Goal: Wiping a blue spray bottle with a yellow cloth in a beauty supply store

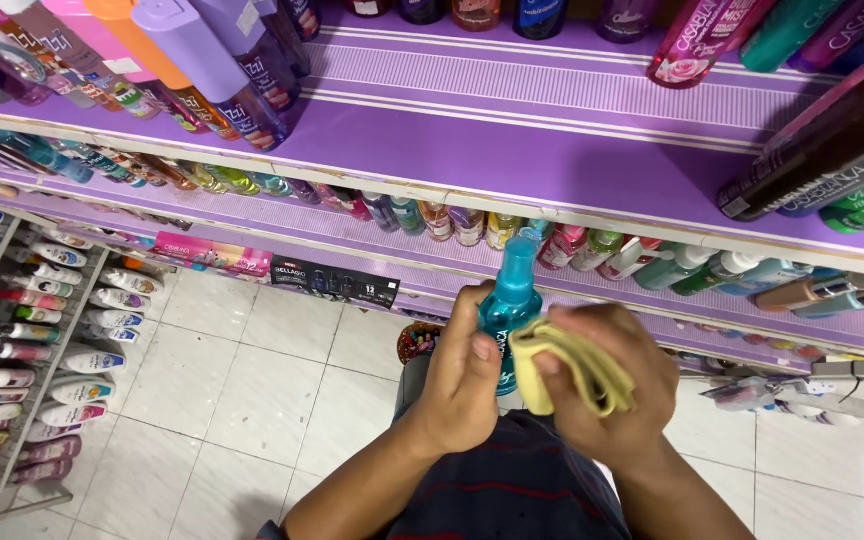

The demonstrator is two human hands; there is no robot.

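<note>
Teal spray bottle (508, 315) stands upright between both hands, just above the person's lap. Left hand (462, 375) wraps closed around its side, thumb on the label; right hand (607, 375) is clenched on a folded yellow cloth (572, 365) pressed against the bottle. Beyond, purple shelves (512, 150) carry rows of coloured bottles (592, 250) over white floor tiles (252, 380).

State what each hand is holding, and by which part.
Left hand grips the teal spray bottle around its body. Right hand holds a folded yellow cloth against the bottle's side.
</note>
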